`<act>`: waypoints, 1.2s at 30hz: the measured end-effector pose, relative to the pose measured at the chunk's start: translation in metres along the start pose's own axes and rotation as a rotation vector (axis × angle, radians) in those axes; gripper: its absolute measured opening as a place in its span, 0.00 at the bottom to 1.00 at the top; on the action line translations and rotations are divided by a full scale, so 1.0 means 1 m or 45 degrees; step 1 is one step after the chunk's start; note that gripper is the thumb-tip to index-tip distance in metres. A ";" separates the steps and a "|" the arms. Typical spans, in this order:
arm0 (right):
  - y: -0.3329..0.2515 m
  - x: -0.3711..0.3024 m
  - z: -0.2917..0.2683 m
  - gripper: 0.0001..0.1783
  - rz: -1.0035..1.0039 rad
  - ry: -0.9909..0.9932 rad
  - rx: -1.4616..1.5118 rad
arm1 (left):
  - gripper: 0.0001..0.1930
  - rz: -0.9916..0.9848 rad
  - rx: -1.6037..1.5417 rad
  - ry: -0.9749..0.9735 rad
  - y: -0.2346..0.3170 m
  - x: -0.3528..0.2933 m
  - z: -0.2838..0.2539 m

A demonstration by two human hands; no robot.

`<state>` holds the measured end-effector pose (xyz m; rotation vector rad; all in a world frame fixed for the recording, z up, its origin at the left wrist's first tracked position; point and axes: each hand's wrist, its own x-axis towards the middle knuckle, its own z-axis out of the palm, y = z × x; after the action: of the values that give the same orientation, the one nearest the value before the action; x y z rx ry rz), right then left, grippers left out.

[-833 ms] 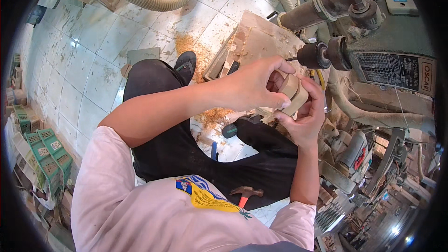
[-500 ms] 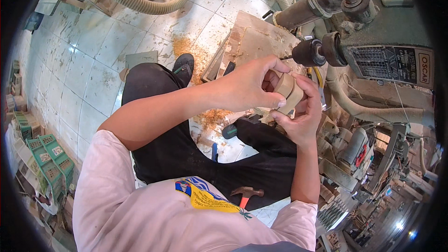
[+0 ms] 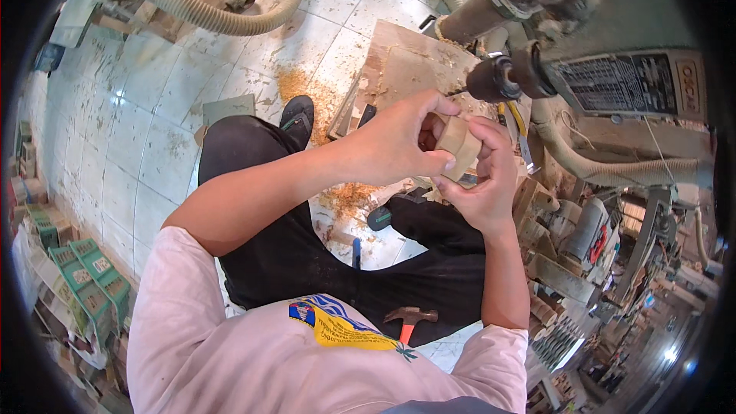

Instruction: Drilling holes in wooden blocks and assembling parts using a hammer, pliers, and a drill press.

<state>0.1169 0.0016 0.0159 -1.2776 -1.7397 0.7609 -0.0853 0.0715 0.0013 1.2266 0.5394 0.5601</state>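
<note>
Between both hands, in front of the drill press chuck (image 3: 492, 79), is a small pale wooden block (image 3: 458, 142) with rounded edges. My left hand (image 3: 414, 136) grips it from the left, thumb on its lower edge and fingers at its upper edge. From the right, my right hand (image 3: 491, 175) closes on the same block, its fingers behind and its thumb below. The palms hide part of the wood. A thin drill bit (image 3: 457, 93) points toward my left fingers from the chuck, just above the block. A claw hammer (image 3: 409, 322) with an orange handle lies on my lap.
Behind my hands is a dusty wooden board (image 3: 399, 54). A yellow-handled tool (image 3: 518, 124) lies right of the block. The drill press body (image 3: 629, 80) fills the upper right. Ribbed hoses (image 3: 218, 19) cross the far side; wood shavings (image 3: 349, 203) litter the tiled floor.
The dark gap that split the wood into two pieces no longer shows; they now look like one block. My hands sit slightly further left, and the view has shifted a little.
</note>
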 end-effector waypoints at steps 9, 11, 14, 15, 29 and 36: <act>-0.002 0.011 -0.004 0.41 -0.188 0.047 -0.232 | 0.32 0.018 -0.027 0.097 0.003 -0.003 -0.001; -0.006 0.008 -0.004 0.41 -0.214 0.071 -0.206 | 0.32 0.016 -0.030 0.070 0.003 -0.005 -0.003; -0.015 0.005 -0.010 0.40 -0.091 0.023 -0.101 | 0.33 0.022 -0.079 0.055 0.001 -0.002 0.000; -0.014 0.003 -0.010 0.40 -0.089 0.058 -0.100 | 0.33 0.029 -0.123 0.053 0.000 -0.002 0.001; -0.012 -0.009 -0.009 0.35 -0.143 0.081 -0.072 | 0.35 -0.035 -0.276 -0.033 0.000 -0.001 0.006; 0.004 -0.014 0.014 0.30 -0.241 0.276 -0.415 | 0.33 -0.176 -0.248 -0.069 -0.024 0.003 0.017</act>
<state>0.1085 -0.0105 0.0026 -1.3270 -1.8210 0.2255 -0.0697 0.0554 -0.0175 1.0088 0.5076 0.4504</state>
